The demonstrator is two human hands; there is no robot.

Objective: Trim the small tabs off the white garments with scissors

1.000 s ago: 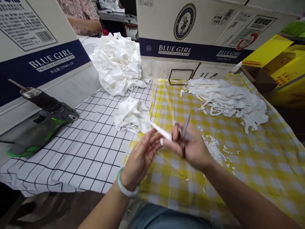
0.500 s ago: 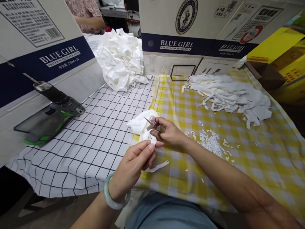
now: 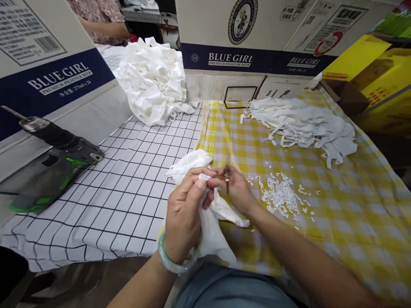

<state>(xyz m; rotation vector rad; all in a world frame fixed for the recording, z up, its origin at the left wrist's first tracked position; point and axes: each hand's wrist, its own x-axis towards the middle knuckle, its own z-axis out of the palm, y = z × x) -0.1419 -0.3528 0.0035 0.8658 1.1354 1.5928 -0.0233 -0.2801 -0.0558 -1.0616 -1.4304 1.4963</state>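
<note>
My left hand (image 3: 188, 205), a pale green bangle at its wrist, pinches the edge of a white cloth piece (image 3: 213, 239) between thumb and fingers. The cloth hangs below the hand toward my lap, with one narrow end pointing right. Close by on the right, my right hand (image 3: 239, 188) is closed round small scissors (image 3: 227, 176); only a glint of metal shows, and the blades are blurred or hidden. Its fingertips are near the left hand's fingers. Another bit of white cloth (image 3: 189, 164) lies on the table just beyond my hands.
A heap of white cloth (image 3: 154, 81) stands at the back left, a flatter pile (image 3: 305, 124) at the right. Small white clippings (image 3: 279, 194) lie scattered. A power drill (image 3: 61, 145) is at the left. Cartons (image 3: 231, 60) wall the back; a person's arm (image 3: 105, 29) shows beyond.
The left hand has raised and turned the cloth, so more of it now hangs below. My right hand has moved slightly right, and its scissors show less. The view has shifted right.
</note>
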